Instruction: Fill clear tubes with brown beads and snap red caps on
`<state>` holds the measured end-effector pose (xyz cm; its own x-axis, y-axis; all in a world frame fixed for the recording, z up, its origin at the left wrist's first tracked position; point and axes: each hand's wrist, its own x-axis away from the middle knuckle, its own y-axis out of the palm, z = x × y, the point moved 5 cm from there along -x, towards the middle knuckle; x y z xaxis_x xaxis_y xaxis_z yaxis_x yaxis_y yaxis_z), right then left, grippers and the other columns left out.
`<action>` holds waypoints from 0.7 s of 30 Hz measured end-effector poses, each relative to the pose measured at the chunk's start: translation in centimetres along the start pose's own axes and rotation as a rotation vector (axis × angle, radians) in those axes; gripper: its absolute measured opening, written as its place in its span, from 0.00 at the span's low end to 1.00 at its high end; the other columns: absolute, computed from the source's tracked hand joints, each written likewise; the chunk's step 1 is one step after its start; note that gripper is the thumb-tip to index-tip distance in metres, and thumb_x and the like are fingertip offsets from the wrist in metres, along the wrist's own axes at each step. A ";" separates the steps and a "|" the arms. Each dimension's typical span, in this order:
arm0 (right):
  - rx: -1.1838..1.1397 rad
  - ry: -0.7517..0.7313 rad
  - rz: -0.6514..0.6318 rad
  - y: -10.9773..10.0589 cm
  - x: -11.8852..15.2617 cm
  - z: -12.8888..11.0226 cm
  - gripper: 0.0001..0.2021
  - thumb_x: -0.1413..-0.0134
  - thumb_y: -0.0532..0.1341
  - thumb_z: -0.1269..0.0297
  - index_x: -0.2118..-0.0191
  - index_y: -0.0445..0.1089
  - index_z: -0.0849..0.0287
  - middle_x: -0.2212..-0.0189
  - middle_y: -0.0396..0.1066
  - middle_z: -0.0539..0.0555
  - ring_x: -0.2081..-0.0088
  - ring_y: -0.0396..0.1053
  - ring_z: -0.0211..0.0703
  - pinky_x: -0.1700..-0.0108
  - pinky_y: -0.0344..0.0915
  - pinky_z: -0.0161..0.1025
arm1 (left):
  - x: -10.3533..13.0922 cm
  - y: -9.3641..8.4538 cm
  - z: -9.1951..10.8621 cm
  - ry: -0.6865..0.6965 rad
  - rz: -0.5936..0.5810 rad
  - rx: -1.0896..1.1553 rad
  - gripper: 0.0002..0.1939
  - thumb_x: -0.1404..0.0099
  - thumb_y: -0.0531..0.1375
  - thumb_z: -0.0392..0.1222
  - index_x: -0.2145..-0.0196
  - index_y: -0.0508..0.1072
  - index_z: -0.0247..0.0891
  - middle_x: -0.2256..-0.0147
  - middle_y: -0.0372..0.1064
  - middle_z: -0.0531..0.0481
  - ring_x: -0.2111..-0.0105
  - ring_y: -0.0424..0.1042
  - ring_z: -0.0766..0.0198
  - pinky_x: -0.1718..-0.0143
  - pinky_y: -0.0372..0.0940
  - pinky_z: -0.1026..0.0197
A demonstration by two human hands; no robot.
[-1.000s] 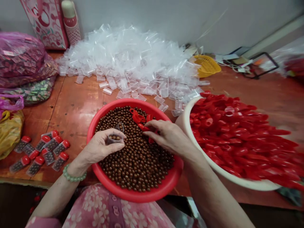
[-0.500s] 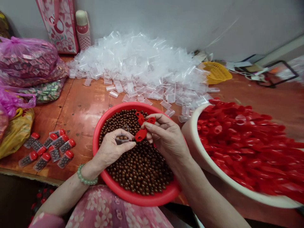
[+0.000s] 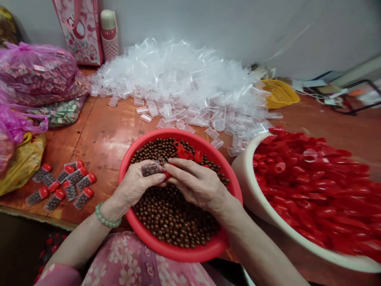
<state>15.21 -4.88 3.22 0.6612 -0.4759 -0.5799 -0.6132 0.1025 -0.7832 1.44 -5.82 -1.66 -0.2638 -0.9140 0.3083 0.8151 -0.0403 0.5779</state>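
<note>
Between the thumb and fingers of my left hand point(image 3: 137, 180) is a clear plastic case point(image 3: 151, 170) with brown balls inside. My right hand point(image 3: 196, 180) meets it at the open end, its fingers pinched on a red cap point(image 3: 167, 173) that is mostly covered by them. Both hands are above a red basin point(image 3: 236, 182) filled with small brown balls point(image 3: 172, 214). Several loose red caps point(image 3: 184, 153) lie on the balls just beyond my right hand. A second clear case shows partly by my left fingertips.
Filled red-capped cases point(image 3: 71, 190) lie at left, near purple bags point(image 3: 38, 71) and a yellow bag point(image 3: 25, 159). Clear empty cases point(image 3: 184, 79) are heaped behind the basin. At right stands a white tub point(image 3: 247, 171) of red caps, with a yellow basket point(image 3: 279, 93) behind.
My right hand has come left and down to the case with a red cap. Other red caps it held now lie on the balls. The view has shifted slightly.
</note>
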 end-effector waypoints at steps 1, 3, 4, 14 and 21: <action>0.005 -0.006 -0.032 0.0 0.1 0.1 0.16 0.40 0.58 0.72 0.47 0.67 0.60 0.55 0.73 0.64 0.57 0.75 0.46 0.59 0.76 0.39 | 0.0 -0.1 0.0 0.002 -0.002 -0.003 0.18 0.53 0.72 0.40 0.68 0.71 0.30 0.71 0.70 0.52 0.71 0.70 0.70 0.66 0.66 0.66; -0.011 0.003 -0.074 -0.1 0.2 0.4 0.17 0.39 0.57 0.72 0.45 0.67 0.56 0.55 0.72 0.62 0.57 0.75 0.44 0.60 0.76 0.37 | 0.0 -0.2 0.1 0.000 -0.005 -0.016 0.18 0.54 0.72 0.39 0.68 0.71 0.31 0.72 0.70 0.53 0.72 0.70 0.70 0.66 0.66 0.66; -0.031 0.010 -0.090 -0.2 0.2 0.5 0.17 0.38 0.57 0.71 0.45 0.67 0.55 0.56 0.71 0.60 0.58 0.74 0.43 0.61 0.75 0.37 | 0.0 -0.2 0.0 -0.005 -0.011 -0.022 0.18 0.54 0.73 0.39 0.68 0.71 0.31 0.73 0.70 0.53 0.72 0.70 0.70 0.66 0.66 0.66; -0.299 0.175 -0.016 -2.7 -1.2 0.9 0.18 0.42 0.61 0.72 0.47 0.69 0.50 0.62 0.70 0.54 0.64 0.72 0.41 0.63 0.73 0.37 | 0.2 0.5 0.3 -0.033 -0.063 -0.068 0.17 0.50 0.71 0.41 0.66 0.70 0.32 0.69 0.72 0.51 0.70 0.73 0.67 0.64 0.67 0.63; -0.121 0.227 -0.022 -1.7 -0.7 1.8 0.13 0.42 0.61 0.71 0.52 0.72 0.53 0.64 0.72 0.55 0.65 0.72 0.43 0.65 0.72 0.40 | 0.5 0.5 0.8 -0.014 -0.006 -0.241 0.14 0.47 0.68 0.42 0.67 0.71 0.33 0.66 0.73 0.48 0.64 0.72 0.66 0.60 0.65 0.62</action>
<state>16.57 -3.19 4.57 0.5692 -0.6624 -0.4871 -0.6560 -0.0086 -0.7547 1.34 -5.97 -0.59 -0.2746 -0.9077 0.3173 0.9126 -0.1420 0.3834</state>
